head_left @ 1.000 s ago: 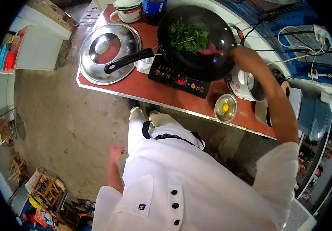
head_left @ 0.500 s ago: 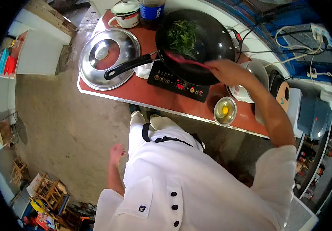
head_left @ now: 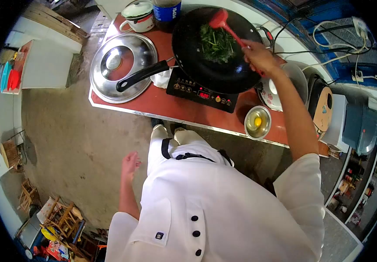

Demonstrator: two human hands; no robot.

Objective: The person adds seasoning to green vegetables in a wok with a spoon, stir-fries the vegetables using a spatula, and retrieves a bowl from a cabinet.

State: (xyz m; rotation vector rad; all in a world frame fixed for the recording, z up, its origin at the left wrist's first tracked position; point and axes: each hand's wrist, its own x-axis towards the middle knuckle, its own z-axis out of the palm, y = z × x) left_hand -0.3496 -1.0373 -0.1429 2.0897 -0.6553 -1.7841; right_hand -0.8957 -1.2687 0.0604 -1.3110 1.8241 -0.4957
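Note:
My right hand (head_left: 259,57) is wrapped round the handle of a red spatula (head_left: 218,19). The spatula's head is raised at the far side of a black wok (head_left: 188,65). Dark green leafy vegetables (head_left: 216,43) lie in a heap in the wok, just below the spatula. The wok sits on a black induction cooker (head_left: 201,92) with a lit red display. Down at my side hangs my left hand (head_left: 130,164), fingers curled in and nothing visible in them. A small metal bowl (head_left: 265,129) holding a raw egg (head_left: 258,121) stands at the table's front edge.
A steel lid (head_left: 99,74) lies left of the wok, whose long handle (head_left: 142,75) reaches over it. Behind are an enamel mug (head_left: 141,24) and a blue-labelled bottle (head_left: 167,12). A rice cooker (head_left: 322,107) stands at the right, below hanging cables (head_left: 337,52).
My right hand has lifted the spatula from the near side of the wok toward its far side, its head swinging up past the greens. My left hand still hangs, slightly higher.

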